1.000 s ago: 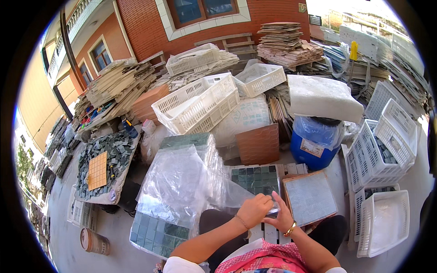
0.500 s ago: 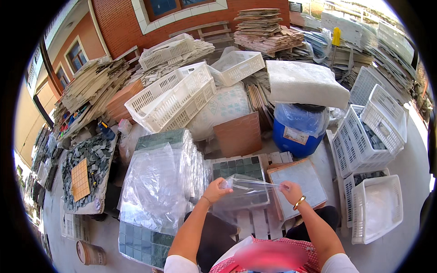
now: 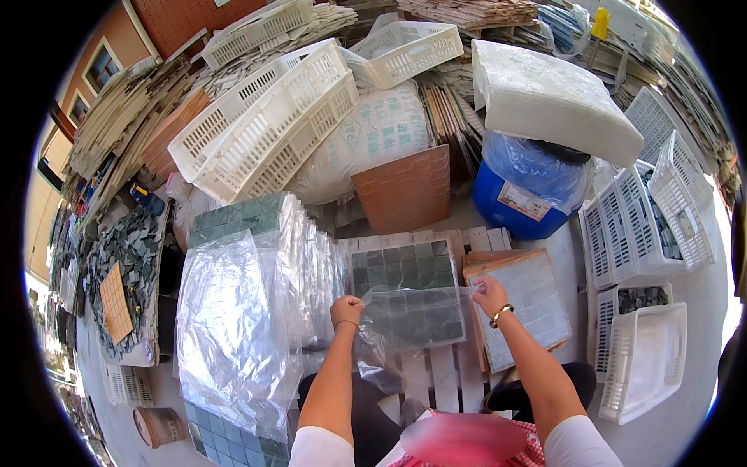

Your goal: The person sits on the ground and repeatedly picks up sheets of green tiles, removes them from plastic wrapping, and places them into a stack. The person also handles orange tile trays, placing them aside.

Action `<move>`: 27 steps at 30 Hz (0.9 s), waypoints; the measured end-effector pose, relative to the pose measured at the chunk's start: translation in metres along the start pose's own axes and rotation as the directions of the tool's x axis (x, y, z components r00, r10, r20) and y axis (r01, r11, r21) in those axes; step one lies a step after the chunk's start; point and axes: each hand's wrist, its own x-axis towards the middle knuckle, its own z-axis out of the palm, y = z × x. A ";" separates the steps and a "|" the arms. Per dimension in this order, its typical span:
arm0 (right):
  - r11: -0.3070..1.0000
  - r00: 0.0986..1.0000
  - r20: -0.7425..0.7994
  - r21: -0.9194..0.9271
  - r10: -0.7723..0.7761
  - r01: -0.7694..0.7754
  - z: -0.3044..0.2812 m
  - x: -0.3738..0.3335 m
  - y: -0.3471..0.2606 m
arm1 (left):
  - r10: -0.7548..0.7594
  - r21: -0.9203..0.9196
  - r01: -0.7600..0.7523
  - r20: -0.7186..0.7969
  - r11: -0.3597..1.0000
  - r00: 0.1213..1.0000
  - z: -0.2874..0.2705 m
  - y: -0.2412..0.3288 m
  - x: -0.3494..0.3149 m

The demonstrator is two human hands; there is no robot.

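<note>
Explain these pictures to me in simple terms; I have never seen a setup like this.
There is no machine here: these are a person's own bare hands. The view comes from the left of two wide fisheye cameras worn on the head, looking down, so straight edges bend.

The left hand and right hand each pinch an edge of some clear plastic, stretched between them. Through it you can see the nearer part of a panel of dark green square tiles; whether it touches them I cannot tell.

Pale slats show just this side of the panel. To its left stands a plastic-wrapped stack, to its right a pile of boards with a grey top.
</note>
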 end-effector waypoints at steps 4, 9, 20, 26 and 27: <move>0.991 0.994 0.018 0.070 0.109 -0.110 0.031 0.034 0.008 | -0.106 0.159 0.123 -0.107 0.980 0.989 0.027 -0.017 0.029; 0.983 0.996 0.011 0.164 0.084 -0.084 0.065 0.077 0.046 | -0.217 0.033 0.222 -0.112 0.974 0.970 0.059 -0.030 0.074; 0.981 0.951 -0.248 -0.090 -0.187 0.169 0.096 0.137 0.017 | 0.082 0.087 -0.061 -0.265 0.994 0.961 0.071 -0.007 0.111; 0.767 0.875 0.239 -0.422 -0.421 0.484 0.115 0.080 0.044 | 0.092 0.639 -0.109 0.060 0.761 0.994 0.104 -0.027 0.041; 0.769 0.881 0.273 -0.432 -0.386 0.471 0.116 0.071 0.047 | 0.001 0.645 -0.046 0.070 0.763 0.998 0.110 -0.030 0.029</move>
